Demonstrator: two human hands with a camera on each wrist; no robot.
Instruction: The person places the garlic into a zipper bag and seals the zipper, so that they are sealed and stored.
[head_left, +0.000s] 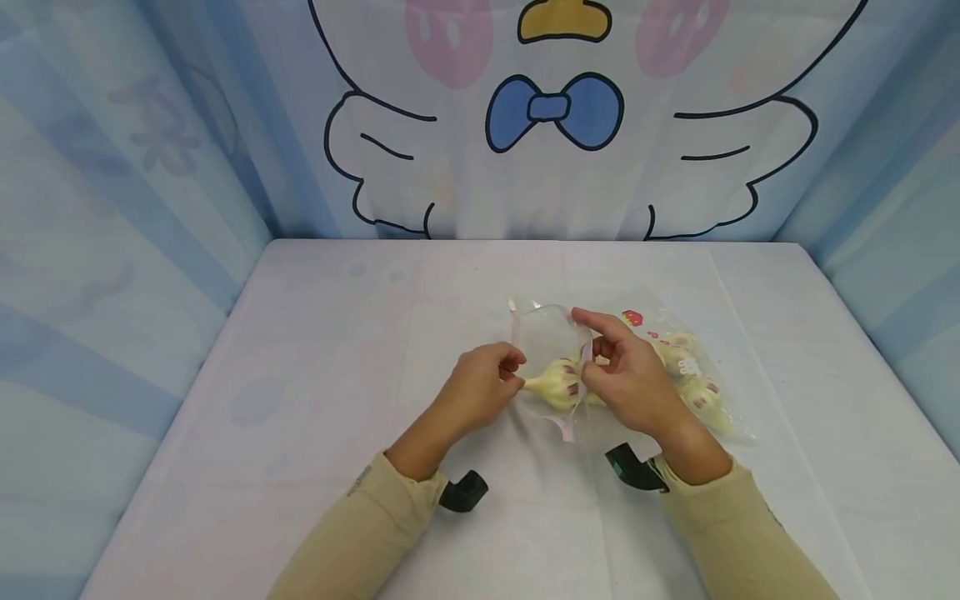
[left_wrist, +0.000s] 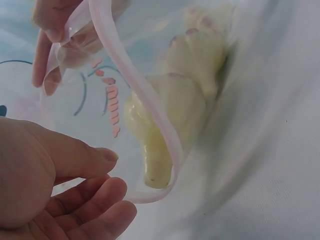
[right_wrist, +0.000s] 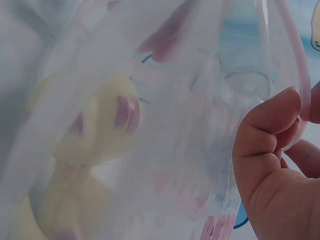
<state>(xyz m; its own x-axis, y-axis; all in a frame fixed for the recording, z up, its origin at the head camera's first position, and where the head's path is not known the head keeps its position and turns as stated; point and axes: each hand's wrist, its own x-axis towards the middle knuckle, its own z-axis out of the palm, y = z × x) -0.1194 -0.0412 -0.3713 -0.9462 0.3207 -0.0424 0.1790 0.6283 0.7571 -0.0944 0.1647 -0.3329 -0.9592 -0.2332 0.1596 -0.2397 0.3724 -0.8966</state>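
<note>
A clear zip bag (head_left: 543, 329) with a pink seal strip lies on the table, its mouth spread toward the left. My right hand (head_left: 633, 375) pinches the pink-edged rim between thumb and fingers, as the right wrist view (right_wrist: 270, 145) also shows. Just inside the mouth is a pale yellow garlic-shaped piece (head_left: 555, 383) with purple patches, its narrow neck pointing left. My left hand (head_left: 483, 383) is right at that neck. In the left wrist view its thumb and fingers (left_wrist: 107, 155) are apart from the neck (left_wrist: 157, 170), with nothing between them.
More pale yellow pieces (head_left: 701, 392) lie deeper in the bag, on the right, under printed red and white marks. The white-covered table (head_left: 337, 333) extends all round. Patterned curtains (head_left: 112, 250) hang at the back and sides. A black wrist mount (head_left: 465, 492) sticks out from each sleeve.
</note>
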